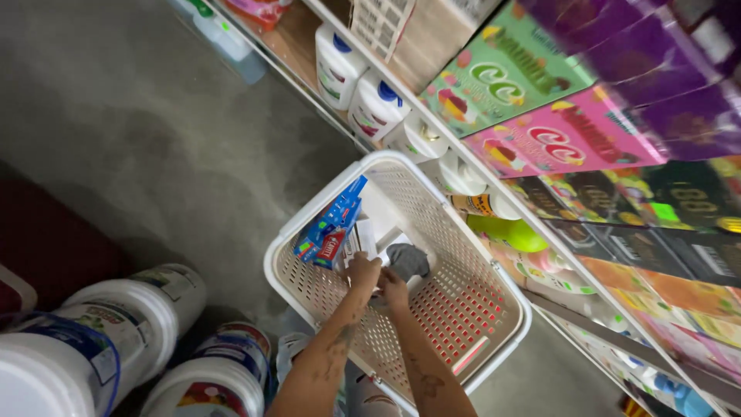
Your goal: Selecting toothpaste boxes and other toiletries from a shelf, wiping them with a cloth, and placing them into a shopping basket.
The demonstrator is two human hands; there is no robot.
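both forearms enter from bottom edge, reaching down into a white perforated laundry basket (494, 340) standing on grey concrete floor (154, 139). left hand (361, 272) and right hand (394, 289) sit side by side, nearly touching, low inside the basket near its middle. grey cloth (407, 259) lies just beyond the right hand, touching or nearly touching its fingertips; fingers curl downward but whether they pinch the cloth can't be told. left hand, fingers bent, rests against white paper/cards (363, 238) standing upright in the basket; actual grip hidden, can't tell if closed on them. blue box w/ red patch (330, 228) leans tilted against basket's far-left wall, just left of the left hand, apart from it. red glow shows through basket's right wall. surroundings: white plastic buckets (116, 332) w/ coloured labels at lower left, on floor beside basket; shelf unit (540, 154) along right w/ white pump bottles (355, 85), green and pink cartons (556, 116), darker cartons below, and a lime-green rounded item (513, 232) on the lower shelf next to basket rim.
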